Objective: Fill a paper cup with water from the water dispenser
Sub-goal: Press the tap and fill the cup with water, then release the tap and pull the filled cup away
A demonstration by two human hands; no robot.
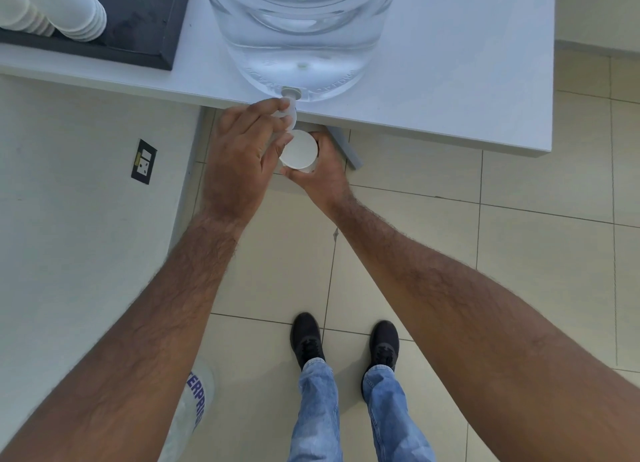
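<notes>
A clear water dispenser (301, 31) full of water stands on a white table (450, 80), its white tap (289, 109) jutting over the front edge. My left hand (242, 149) has its fingers wrapped around the tap. Just below the tap my right hand (322, 174) grips a white paper cup (299, 149) from underneath, holding it upright with its mouth facing up. The inside of the cup looks plain white; I cannot tell whether water is in it or flowing.
Two stacks of white paper cups (52, 7) lie on a dark tray (145, 28) at the table's back left. A white wall with a black socket plate (143, 161) is to the left. A grey table leg (346, 149) is under the table. Tiled floor below, my shoes (346, 340) on it.
</notes>
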